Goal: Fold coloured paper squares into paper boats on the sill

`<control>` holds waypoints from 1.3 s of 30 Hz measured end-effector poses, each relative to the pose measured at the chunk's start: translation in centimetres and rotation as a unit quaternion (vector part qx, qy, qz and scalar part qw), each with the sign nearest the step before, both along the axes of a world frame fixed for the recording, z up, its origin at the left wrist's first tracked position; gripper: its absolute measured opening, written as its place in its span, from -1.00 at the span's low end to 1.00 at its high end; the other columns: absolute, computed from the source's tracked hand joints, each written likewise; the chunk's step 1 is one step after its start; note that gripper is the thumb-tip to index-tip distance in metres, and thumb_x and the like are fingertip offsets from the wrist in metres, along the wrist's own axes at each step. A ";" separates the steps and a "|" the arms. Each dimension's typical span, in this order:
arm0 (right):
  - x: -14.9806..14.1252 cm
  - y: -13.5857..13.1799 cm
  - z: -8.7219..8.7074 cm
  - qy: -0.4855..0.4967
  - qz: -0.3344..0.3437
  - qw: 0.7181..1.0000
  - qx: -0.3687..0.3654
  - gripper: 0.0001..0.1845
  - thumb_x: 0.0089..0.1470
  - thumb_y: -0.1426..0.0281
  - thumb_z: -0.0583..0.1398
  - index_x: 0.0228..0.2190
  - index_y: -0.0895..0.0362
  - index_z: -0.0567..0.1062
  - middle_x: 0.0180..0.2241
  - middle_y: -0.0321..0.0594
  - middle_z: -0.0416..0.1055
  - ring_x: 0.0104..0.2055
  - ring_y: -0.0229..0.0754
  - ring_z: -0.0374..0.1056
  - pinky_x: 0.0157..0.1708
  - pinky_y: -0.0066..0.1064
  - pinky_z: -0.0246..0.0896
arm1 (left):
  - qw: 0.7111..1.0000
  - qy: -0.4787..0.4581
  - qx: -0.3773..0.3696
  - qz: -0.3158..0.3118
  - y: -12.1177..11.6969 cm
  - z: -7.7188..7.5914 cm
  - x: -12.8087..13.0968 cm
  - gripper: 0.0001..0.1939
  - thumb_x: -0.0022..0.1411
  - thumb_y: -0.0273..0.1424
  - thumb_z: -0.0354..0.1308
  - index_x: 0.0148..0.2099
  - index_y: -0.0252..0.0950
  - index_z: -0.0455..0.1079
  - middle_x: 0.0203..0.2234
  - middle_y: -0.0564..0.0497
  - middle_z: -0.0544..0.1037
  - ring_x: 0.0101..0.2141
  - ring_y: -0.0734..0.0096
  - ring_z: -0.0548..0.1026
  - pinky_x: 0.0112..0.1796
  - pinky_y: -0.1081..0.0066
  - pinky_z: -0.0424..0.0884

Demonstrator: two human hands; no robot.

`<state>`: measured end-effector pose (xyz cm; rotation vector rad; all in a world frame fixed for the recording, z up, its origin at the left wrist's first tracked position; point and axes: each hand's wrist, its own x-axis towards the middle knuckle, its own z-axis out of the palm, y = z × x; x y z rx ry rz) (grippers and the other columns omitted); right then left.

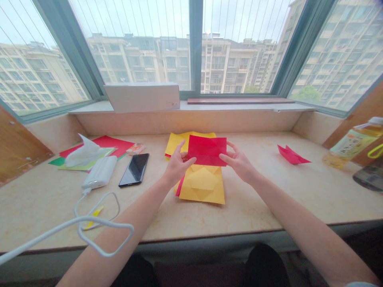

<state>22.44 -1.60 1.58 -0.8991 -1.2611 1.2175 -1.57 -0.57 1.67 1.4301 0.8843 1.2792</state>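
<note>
A red sheet of paper [207,148], rectangular with a faint crease across it, is held up between my two hands. My left hand [178,162] pinches its left edge, thumb in front. At the right edge my right hand [237,160] grips it the same way, its other fingers partly behind the paper. Below and behind the red sheet lies yellow paper [203,185] with crease lines, partly hidden by it. A bit of red shows under the yellow paper's left side.
Left on the counter are a black phone [134,170], a white power bank [100,172] with a looping white cable [104,225], a tissue [83,151] and coloured paper [113,144]. To the right lie a folded red paper piece [292,155] and a drink bottle [353,141]. A white box [143,97] stands on the sill.
</note>
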 end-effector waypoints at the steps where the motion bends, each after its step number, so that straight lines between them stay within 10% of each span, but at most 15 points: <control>1: 0.0 -0.1 0.0 0.002 -0.002 1.000 -0.010 -0.17 -0.06 0.20 0.38 0.17 0.01 0.18 -0.15 -0.14 0.59 -0.16 -0.02 0.54 -0.16 -0.14 0.47 | 1.000 0.005 -0.004 -0.018 -0.1 0.1 0.1 -0.08 0.07 -0.35 0.36 0.37 -0.27 -0.01 -0.24 -0.07 0.63 -0.23 0.30 0.59 -0.16 0.32 0.48; 10: 0.1 -0.7 0.1 -0.109 0.048 0.991 0.062 -0.55 0.04 0.16 0.32 -0.02 0.00 0.53 -0.01 -0.15 0.53 0.02 0.01 0.45 0.03 -0.08 0.38 | 0.999 0.037 -0.007 -0.031 -0.3 -0.1 0.5 -0.64 0.08 -0.33 0.35 -0.08 -0.37 0.44 -0.20 -0.15 0.63 -0.24 0.26 0.59 -0.22 0.31 0.50; 17: -0.3 -1.3 -0.2 -0.304 0.119 0.926 0.189 -0.64 0.13 0.19 0.26 -0.02 -0.10 0.56 0.13 -0.18 0.38 0.21 0.03 0.26 0.22 -0.02 0.15 | 0.998 0.059 0.010 0.005 -0.2 -0.2 0.3 -0.76 0.14 -0.36 0.27 -0.14 -0.36 0.47 -0.22 -0.11 0.62 -0.23 0.28 0.58 -0.21 0.30 0.51; 29: -1.0 -1.3 -1.3 -0.373 0.076 0.865 0.327 -0.73 0.16 0.42 0.22 -0.12 -0.08 0.62 0.04 -0.15 0.39 0.09 -0.05 0.34 0.11 -0.12 0.30 | 0.986 0.161 0.026 -0.033 -1.9 0.5 1.0 -0.67 0.16 -0.16 0.26 -0.20 -0.34 0.43 -0.38 -0.02 0.53 -0.37 0.36 0.51 -0.44 0.44 0.46; 39: -0.1 -0.9 -0.7 -0.357 -0.054 0.898 0.252 -0.80 0.16 0.40 0.20 -0.22 0.06 0.64 -0.14 -0.12 0.49 -0.25 -0.17 0.43 -0.31 -0.32 0.40 | 0.989 0.127 0.041 0.058 -1.1 0.4 0.8 -0.71 0.23 -0.20 0.19 -0.17 -0.34 0.49 -0.30 -0.08 0.62 -0.27 0.28 0.55 -0.24 0.36 0.44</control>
